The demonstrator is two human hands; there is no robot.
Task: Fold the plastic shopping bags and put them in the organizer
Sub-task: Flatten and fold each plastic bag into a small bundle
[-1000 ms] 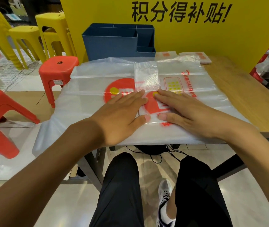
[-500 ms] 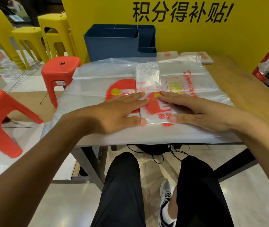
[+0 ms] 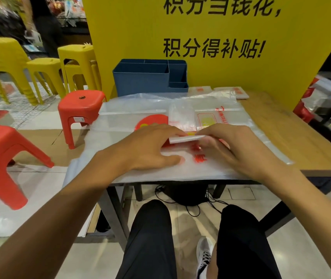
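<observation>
Both hands work the folded strip (image 3: 186,138) of a clear plastic shopping bag mid-desk. The left hand (image 3: 152,148) and right hand (image 3: 233,150) sit close together, fingers curled and pinching the strip's near end, lifting it to roll or fold it over toward the far side, apparently the next fold in shrinking the bag. The strip lies on a stack of flat plastic shopping bags (image 3: 120,125) spread over the desk (image 3: 293,129), probably kept there as the supply and as a smooth folding surface; the stack overhangs the near and left desk edges.

The blue organizer (image 3: 140,81) stands at the far edge against the yellow board (image 3: 281,37), within reach for dropping folded bags in; its compartments look empty from here. Two small folded bags (image 3: 239,92) lie just right of it, not yet inside.

Writing: the board reads "积分当钱花," and "积分得补贴!" in black. The bags carry a red round logo with a yellow dot and red characters, too distorted to read.

Red stools (image 3: 82,105) and yellow stools (image 3: 74,57) stand on the left.
</observation>
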